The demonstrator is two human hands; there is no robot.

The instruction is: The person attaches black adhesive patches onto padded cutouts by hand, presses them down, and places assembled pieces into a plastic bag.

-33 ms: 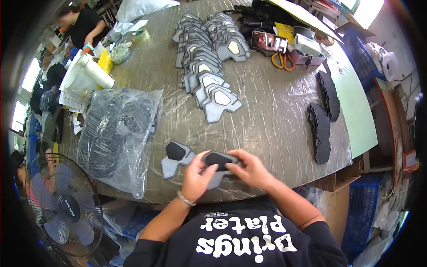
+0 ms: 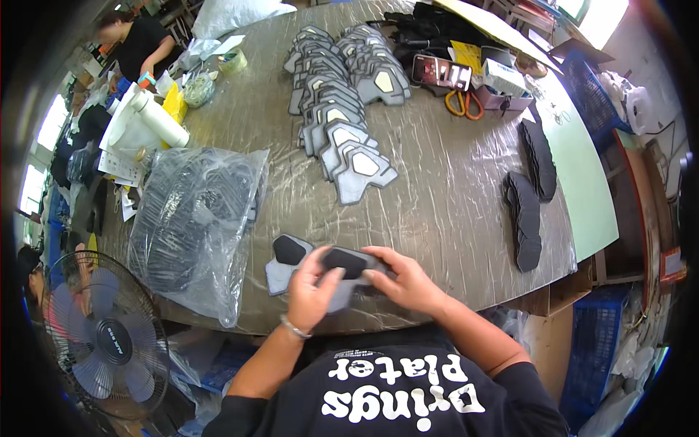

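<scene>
Centrally, left hand and right hand both grasping a black pad — clear bag holding dark pieces

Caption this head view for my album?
Both hands press a black pad onto a grey fabric piece beside stacked pieces.

**Open tabletop ahead, clutter at both flanks**

Directly beyond the hands, the wrinkled grey table lies bare up to the fanned rows of grey shaped pieces, leaving a broad lane in the middle. To the left, a bulging clear plastic bag of dark parts blocks the near edge, just beside a loose grey piece. To the right, two stacks of dark soles stand in the way. Scissors and small boxes crowd the far right corner.
</scene>
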